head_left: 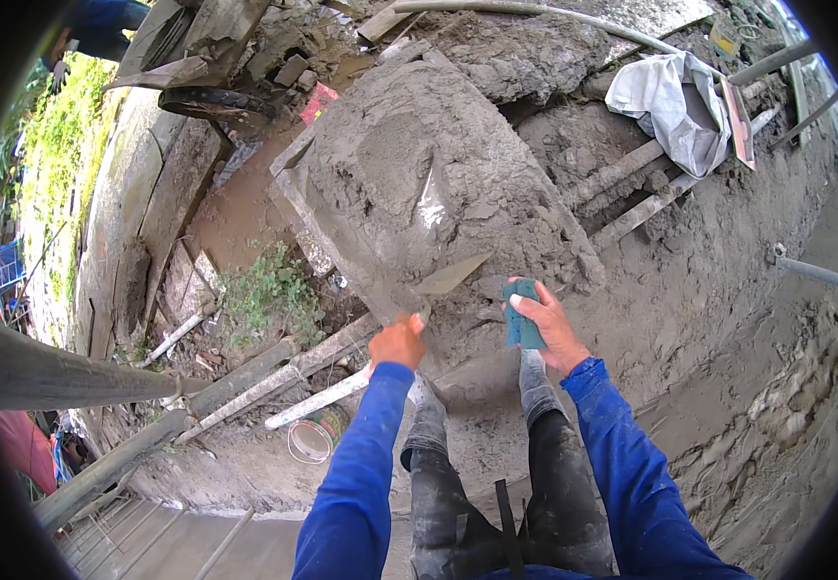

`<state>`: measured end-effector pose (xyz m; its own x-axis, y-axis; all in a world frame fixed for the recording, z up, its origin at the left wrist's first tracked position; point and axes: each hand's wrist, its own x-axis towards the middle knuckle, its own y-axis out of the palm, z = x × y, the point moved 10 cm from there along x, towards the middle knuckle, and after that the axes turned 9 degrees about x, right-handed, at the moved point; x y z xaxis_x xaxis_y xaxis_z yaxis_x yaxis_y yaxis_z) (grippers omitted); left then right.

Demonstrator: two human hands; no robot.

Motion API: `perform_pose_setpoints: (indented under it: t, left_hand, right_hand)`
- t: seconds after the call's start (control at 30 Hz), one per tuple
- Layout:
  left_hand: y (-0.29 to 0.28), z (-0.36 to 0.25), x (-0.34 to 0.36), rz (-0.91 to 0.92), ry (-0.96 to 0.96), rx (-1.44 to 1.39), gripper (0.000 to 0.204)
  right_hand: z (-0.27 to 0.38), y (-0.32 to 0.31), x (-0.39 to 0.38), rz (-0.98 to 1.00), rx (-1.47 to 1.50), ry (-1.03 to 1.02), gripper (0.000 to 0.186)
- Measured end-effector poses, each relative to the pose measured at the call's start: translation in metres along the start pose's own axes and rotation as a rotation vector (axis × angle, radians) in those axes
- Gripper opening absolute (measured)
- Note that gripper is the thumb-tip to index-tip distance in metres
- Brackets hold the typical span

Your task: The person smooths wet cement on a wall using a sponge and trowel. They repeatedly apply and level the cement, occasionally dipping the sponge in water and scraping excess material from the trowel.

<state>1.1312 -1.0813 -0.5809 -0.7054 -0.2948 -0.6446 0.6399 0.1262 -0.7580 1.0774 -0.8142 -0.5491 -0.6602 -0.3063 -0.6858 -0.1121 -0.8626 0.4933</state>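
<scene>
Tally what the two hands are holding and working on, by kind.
Trowel, in the left hand: 1
Green float, in the right hand: 1
Grey mortar heap: 1
Total: 3

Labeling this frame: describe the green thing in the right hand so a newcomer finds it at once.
Start at the big grey mortar heap on its board in the middle. At the heap's near edge, just right of the flat trowel blade, the right hand grips a small rectangular float. It is the only teal-green item amid grey mortar and mud.
</scene>
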Motion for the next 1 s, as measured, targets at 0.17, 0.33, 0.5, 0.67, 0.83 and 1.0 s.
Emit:
perform_pose_setpoints:
  t: [0.17,0.33,0.5,0.67,0.83,1.0]
  left_hand:
    - [0.076,-0.028,0.057,0.165,-0.070,-0.209,0.030]
    - [0.158,-0.023,-0.014,1.010,-0.199,-0.982,0.017]
    - [0.014,0.037,-0.018,0.136,0.044,-0.163,0.030]
    - [0.000,-0.008,0.091,0.071,0.121,0.070,0.022]
    - [0.150,-0.049,0.021,0.849,0.020,-0.679,0.012]
    - [0.104,0.067,-0.050,0.355,-0.085,-0.393,0.026]
  right_hand:
    - [0.027,0.043,0.029,0.047,-0.162,-0.036,0.043]
    - [0.007,0.046,0.041,0.023,-0.154,0.054,0.039]
    - [0.040,0.048,0.045,-0.013,-0.232,0.007,0.039]
    - [0.031,0.039,0.082,0.018,-0.257,-0.034,0.039]
    - [0.017,0.037,0.070,-0.056,-0.346,-0.038,0.044]
    - [0.025,0.043,0.057,-0.127,-0.485,-0.107,0.053]
